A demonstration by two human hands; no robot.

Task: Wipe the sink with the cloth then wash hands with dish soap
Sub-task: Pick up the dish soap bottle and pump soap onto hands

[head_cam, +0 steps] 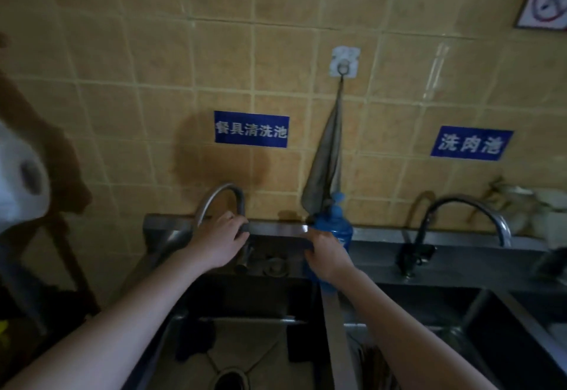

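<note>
A grey-brown cloth [324, 162] hangs from a wall hook [344, 63] above the sinks. The left steel sink [245, 343] has a drain [230, 377] at its bottom. A blue dish soap bottle [336, 224] with a pump top stands on the divider between the basins. My right hand [328, 256] is wrapped around the bottle's middle. My left hand [221, 241] grips the base of the curved chrome faucet [221, 195] behind the left sink. I cannot tell whether water is running.
A second basin [454, 325] lies to the right with its own dark-based faucet [460, 205]. White dishes [527, 205] sit on the back ledge at far right. A paper roll [21, 181] and a wooden rack [61, 236] stand at the left. Blue signs are stuck on the tiled wall.
</note>
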